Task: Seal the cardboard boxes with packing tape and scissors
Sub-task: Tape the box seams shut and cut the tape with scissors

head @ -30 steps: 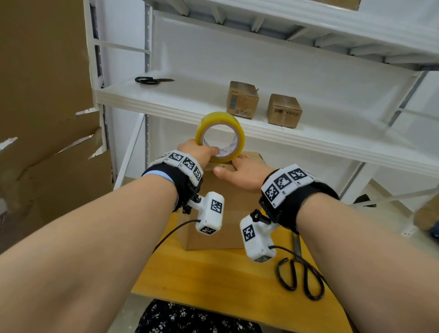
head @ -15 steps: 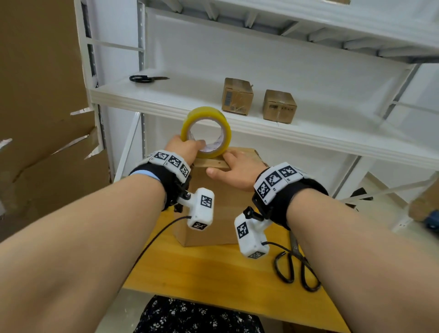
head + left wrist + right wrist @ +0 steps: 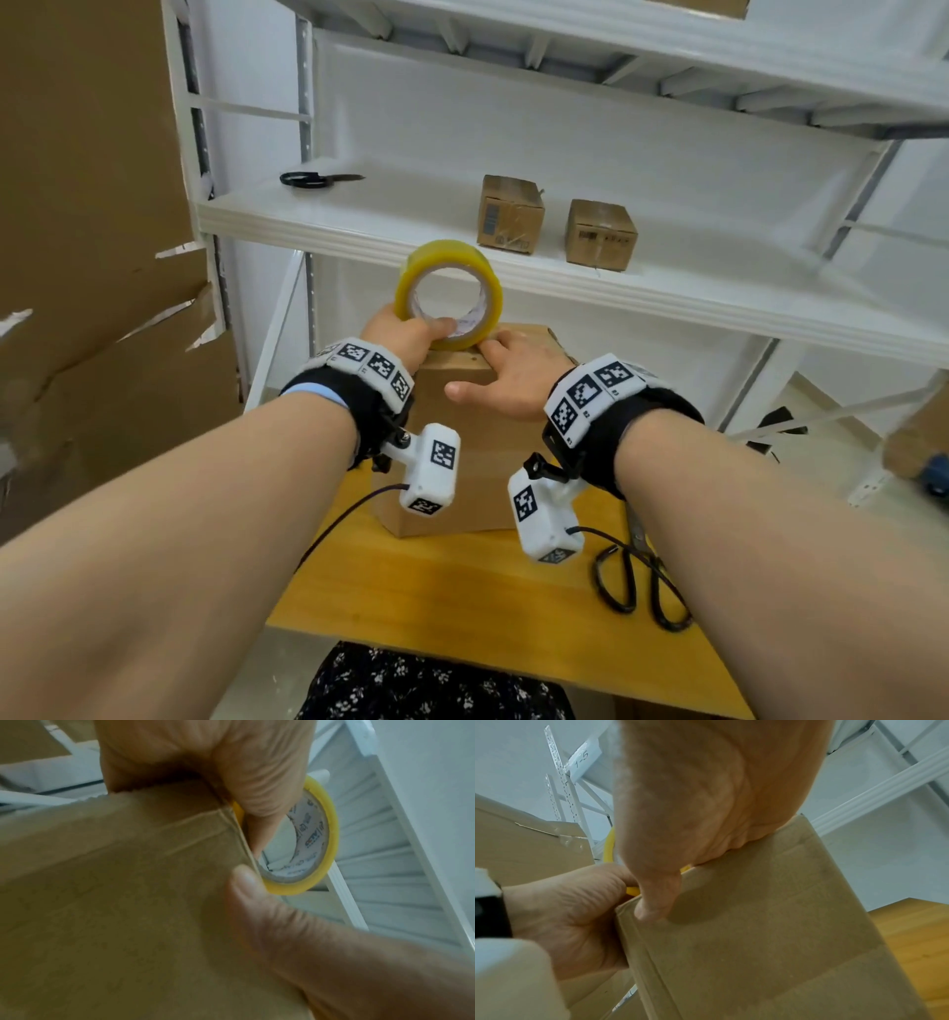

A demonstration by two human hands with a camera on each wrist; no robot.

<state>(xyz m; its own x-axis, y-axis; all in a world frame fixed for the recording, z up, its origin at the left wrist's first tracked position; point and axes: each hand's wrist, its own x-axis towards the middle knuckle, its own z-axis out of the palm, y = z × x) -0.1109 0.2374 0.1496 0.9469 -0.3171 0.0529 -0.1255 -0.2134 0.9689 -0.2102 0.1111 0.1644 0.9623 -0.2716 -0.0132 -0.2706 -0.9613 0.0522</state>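
Observation:
A tall brown cardboard box (image 3: 462, 462) stands on the wooden table (image 3: 462, 591). My left hand (image 3: 405, 334) grips a yellow roll of packing tape (image 3: 447, 293), held upright on the box's top far-left edge, with a finger through its core (image 3: 259, 815). My right hand (image 3: 513, 375) lies flat on the box top, fingers straight, thumb (image 3: 657, 902) hanging over the near edge. The tape roll (image 3: 316, 850) shows printed lettering inside its core. Black-handled scissors (image 3: 637, 586) lie on the table at the right, under my right forearm.
A white shelf (image 3: 667, 298) runs behind the box, holding two small taped boxes (image 3: 508, 216) (image 3: 601, 236) and a second pair of black scissors (image 3: 313, 180). Large cardboard sheets (image 3: 92, 257) lean at the left. The box (image 3: 770, 923) fills much of both wrist views.
The left hand and tape roll have moved slightly left along the box top. The right hand stays pressed on the box.

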